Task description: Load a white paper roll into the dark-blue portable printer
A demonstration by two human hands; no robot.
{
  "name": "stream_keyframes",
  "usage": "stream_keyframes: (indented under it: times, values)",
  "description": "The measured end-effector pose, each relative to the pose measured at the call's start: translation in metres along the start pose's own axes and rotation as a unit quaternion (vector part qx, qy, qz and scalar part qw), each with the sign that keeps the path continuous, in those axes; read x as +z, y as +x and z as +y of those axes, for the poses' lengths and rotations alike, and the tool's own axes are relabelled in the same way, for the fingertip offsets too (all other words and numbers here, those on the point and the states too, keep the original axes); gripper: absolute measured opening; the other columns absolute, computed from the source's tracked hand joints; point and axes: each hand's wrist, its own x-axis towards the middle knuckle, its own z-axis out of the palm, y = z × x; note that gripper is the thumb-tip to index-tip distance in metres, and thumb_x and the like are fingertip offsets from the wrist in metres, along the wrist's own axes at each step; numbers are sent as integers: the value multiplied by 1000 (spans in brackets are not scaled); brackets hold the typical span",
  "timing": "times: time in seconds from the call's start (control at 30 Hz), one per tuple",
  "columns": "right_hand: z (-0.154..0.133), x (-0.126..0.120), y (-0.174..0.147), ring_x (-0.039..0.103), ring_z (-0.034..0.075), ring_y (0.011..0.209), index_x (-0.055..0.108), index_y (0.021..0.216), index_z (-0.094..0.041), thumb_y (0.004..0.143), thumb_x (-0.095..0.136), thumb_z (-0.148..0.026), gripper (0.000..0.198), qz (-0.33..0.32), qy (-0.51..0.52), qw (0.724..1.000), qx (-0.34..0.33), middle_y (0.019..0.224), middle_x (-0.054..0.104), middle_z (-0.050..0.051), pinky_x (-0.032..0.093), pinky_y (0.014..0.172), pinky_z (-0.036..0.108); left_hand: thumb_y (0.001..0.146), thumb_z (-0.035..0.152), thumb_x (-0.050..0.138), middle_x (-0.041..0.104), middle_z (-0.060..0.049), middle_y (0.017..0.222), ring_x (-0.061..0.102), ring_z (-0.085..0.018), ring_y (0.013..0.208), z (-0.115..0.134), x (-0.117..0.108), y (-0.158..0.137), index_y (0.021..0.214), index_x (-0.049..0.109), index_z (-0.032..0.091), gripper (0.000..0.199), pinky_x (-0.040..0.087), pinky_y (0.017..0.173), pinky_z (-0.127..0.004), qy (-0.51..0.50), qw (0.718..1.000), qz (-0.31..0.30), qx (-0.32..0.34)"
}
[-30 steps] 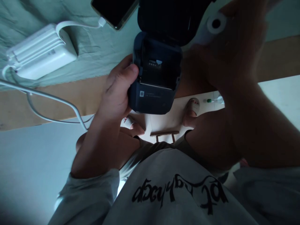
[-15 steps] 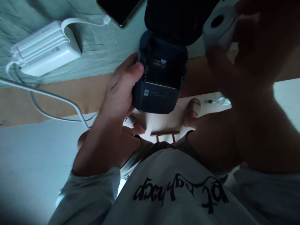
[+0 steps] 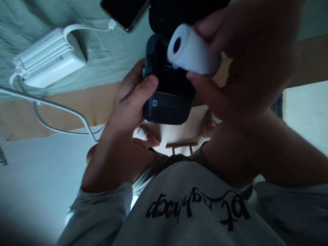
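Roll (image 3: 191, 49) moved over printer (image 3: 167, 102).

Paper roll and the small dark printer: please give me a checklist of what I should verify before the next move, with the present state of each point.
1. Printer lid open: ok, it stands raised behind the body.
2. Printer held steady: ok, the left hand grips its side, thumb on the front edge.
3. Paper roll held firmly: ok, the right hand pinches it between thumb and fingers.
4. Roll in line with the open bay: ok, it hangs just above it, core hole facing left.
5. Bay free of other things: cannot tell, the roll and the dim light hide it.
6. Loose paper end facing the right way: cannot tell, no free end is visible.
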Motion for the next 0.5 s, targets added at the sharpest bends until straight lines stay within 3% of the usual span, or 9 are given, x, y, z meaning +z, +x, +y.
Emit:
stream_keyframes:
  times: [0.13, 0.23, 0.33, 0.5]
  values:
    - [-7, 6, 6, 58, 18, 113, 57, 105, -13, 77, 57, -43, 41, 37, -133, 990, -18, 119, 55, 5, 55, 92, 31, 83, 44, 58, 59, -6, 92, 57, -15, 83, -2, -3, 2, 112, 64, 18, 39, 44, 68, -25, 15, 1000, -12, 12]
    - [-10, 8, 5, 60, 15, 110, 59, 101, -12, 84, 49, -33, 29, 49, -194, 975, -93, 114, 59, 2, 52, 96, 30, 79, 47, 61, 58, -6, 92, 57, -17, 84, -6, -6, 3, 110, 63, 21, 41, 42, 69, -27, 24, 1000, -20, -5]
    - [-9, 9, 2, 60, 10, 110, 59, 92, -14, 88, 46, -25, 17, 52, -197, 968, -146, 115, 59, -5, 49, 99, 27, 78, 52, 61, 58, -7, 90, 56, -17, 81, -7, -6, 2, 108, 63, 20, 45, 40, 67, -29, 29, 999, -20, -5]
    - [-7, 10, -4, 58, 12, 103, 59, 88, -19, 83, 53, -28, 12, 53, -197, 957, -206, 109, 59, -4, 49, 88, 30, 82, 46, 60, 58, -6, 89, 56, -14, 82, 3, 1, -1, 105, 63, 16, 38, 42, 69, -26, 24, 999, -9, -19]
